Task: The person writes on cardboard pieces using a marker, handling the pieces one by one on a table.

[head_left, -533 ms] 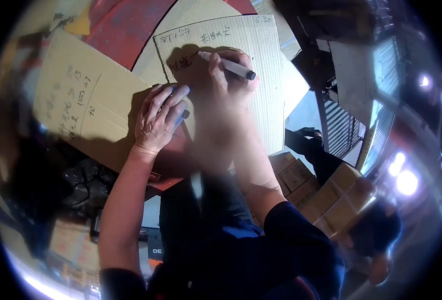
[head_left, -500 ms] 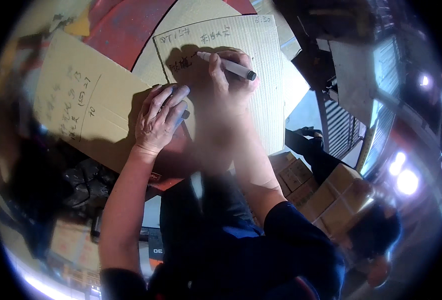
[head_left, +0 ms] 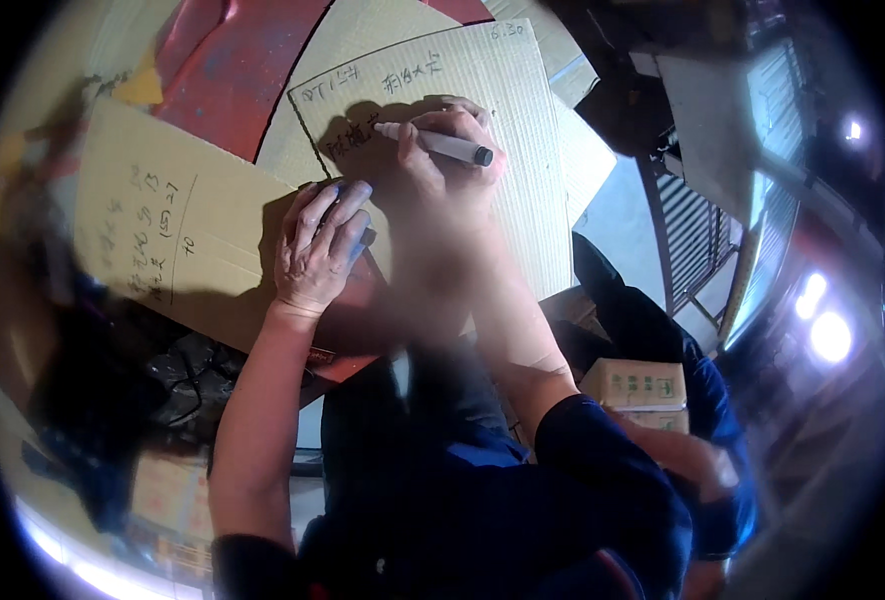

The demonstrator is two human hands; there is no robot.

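Observation:
In my right hand (head_left: 450,150) is a white marker (head_left: 448,146) with a black end. Its tip touches a corrugated cardboard sheet (head_left: 518,200), beside dark handwritten strokes. More writing runs along that sheet's upper part. My left hand (head_left: 318,245) rests with curled fingers at the sheet's lower left edge, some fingertips stained dark. A small dark piece, like a marker cap, shows beside those fingers; the rest of it is hidden. Left of this hand lies a second cardboard piece (head_left: 228,215) bearing handwriting and a drawn line.
Red surface (head_left: 233,75) shows beneath the cardboard. Another person in dark clothes (head_left: 718,430) is at my right, an arm by a taped carton (head_left: 643,385). Black bags or sheeting (head_left: 198,380) lie at lower left. A slatted metal frame (head_left: 698,240) stands at right.
My marker has added strokes beside the earlier writing. The cardboard has shifted slightly left in view. The other person has come closer on the right, beside the carton.

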